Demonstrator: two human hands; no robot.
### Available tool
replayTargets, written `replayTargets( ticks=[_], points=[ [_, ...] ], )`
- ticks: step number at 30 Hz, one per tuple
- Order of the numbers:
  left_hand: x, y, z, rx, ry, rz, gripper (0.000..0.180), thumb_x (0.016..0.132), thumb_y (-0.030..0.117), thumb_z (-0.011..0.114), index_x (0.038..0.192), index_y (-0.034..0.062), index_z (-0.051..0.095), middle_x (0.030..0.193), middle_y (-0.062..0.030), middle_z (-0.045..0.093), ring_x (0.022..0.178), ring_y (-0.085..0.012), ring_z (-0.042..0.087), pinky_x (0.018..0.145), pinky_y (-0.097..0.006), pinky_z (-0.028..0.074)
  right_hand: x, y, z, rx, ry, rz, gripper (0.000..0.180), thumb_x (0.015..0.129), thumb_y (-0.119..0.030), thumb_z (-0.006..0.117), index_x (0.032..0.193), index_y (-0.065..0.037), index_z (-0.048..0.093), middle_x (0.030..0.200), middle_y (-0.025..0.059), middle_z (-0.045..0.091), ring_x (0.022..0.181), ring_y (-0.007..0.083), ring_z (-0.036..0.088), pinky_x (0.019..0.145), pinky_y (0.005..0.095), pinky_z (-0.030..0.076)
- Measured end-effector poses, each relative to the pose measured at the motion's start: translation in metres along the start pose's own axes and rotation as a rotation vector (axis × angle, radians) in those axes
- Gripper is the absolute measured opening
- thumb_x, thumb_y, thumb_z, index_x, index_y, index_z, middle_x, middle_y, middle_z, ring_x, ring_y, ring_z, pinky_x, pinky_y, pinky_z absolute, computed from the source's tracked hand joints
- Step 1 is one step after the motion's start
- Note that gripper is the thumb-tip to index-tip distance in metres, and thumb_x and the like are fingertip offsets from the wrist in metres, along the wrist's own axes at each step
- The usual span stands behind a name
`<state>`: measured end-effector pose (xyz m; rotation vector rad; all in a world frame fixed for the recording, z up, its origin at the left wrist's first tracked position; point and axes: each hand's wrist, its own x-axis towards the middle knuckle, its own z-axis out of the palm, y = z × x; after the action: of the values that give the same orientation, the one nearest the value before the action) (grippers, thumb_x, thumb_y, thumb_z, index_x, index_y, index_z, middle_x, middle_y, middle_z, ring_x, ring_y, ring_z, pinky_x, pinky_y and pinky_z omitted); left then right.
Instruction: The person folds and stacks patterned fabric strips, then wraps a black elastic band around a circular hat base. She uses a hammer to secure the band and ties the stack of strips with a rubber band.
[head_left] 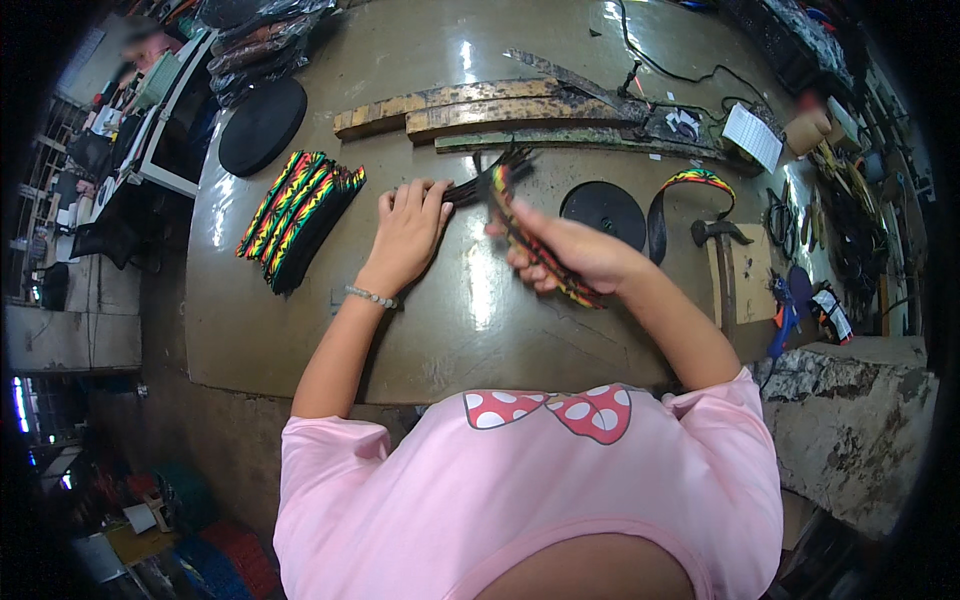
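Note:
My right hand (pixel 575 252) is wrapped round a black strap with a red, yellow and green pattern (pixel 560 272), which it holds tilted above the table. Motion smears the strap's upper end. Just left of it, a bunch of thin black strips (pixel 470 190) runs out from between the thumb and fingertips of my left hand (pixel 408 225), which rests low on the tabletop. The strips' frayed far ends pass behind the strap. Left of my left hand lies a stack of similar patterned straps (pixel 300 220), side by side.
A large black roll (pixel 262 127) lies far left, a smaller one (pixel 603 212) right of my right hand. Worn wooden bars (pixel 500 110) cross the back. To the right are a curled patterned strap (pixel 700 178), a hammer (pixel 727 275), a paper sheet (pixel 752 138) and blue-handled tool (pixel 785 325).

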<state>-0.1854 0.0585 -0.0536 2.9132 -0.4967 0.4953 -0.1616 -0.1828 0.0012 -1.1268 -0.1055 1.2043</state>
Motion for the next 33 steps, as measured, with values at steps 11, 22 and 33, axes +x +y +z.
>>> replayTargets(
  ticks=[11, 22, 33],
  points=[
    [-0.003, -0.042, -0.016, -0.705, -0.166, -0.135, 0.027, 0.088, 0.026, 0.064, 0.104, 0.0049, 0.069, 0.091, -0.0109, 0.066, 0.083, -0.0249, 0.059, 0.079, -0.034, 0.042, 0.018, 0.027, 0.005, -1.607, -0.313, -0.389, 0.046, 0.091, -0.016, 0.054, 0.13, 0.003, 0.042, 0.098, 0.0197, 0.055, 0.102, 0.0352, 0.047, 0.092, 0.0415, 0.039],
    [-0.031, -0.009, -0.03, -0.329, -0.08, -0.107, 0.037, 0.095, 0.036, 0.05, 0.118, 0.0084, 0.058, 0.106, -0.0111, 0.058, 0.108, -0.0287, 0.05, 0.101, -0.043, 0.029, 0.068, 0.036, 0.004, -1.891, 0.339, -0.923, 0.051, 0.087, -0.035, 0.059, 0.13, -0.009, 0.05, 0.108, 0.0106, 0.057, 0.107, 0.0278, 0.05, 0.089, 0.0415, 0.038],
    [-0.044, -0.02, -0.026, -0.175, -0.031, -0.069, 0.042, 0.083, 0.031, 0.068, 0.118, 0.0097, 0.058, 0.114, -0.0129, 0.052, 0.112, -0.0315, 0.048, 0.102, -0.043, 0.033, 0.074, 0.033, -0.018, -1.597, 0.639, -0.728, 0.076, 0.079, -0.049, 0.068, 0.132, 0.0, 0.043, 0.145, 0.0289, 0.026, 0.137, 0.0476, 0.022, 0.108, 0.0545, 0.029]
  ],
)
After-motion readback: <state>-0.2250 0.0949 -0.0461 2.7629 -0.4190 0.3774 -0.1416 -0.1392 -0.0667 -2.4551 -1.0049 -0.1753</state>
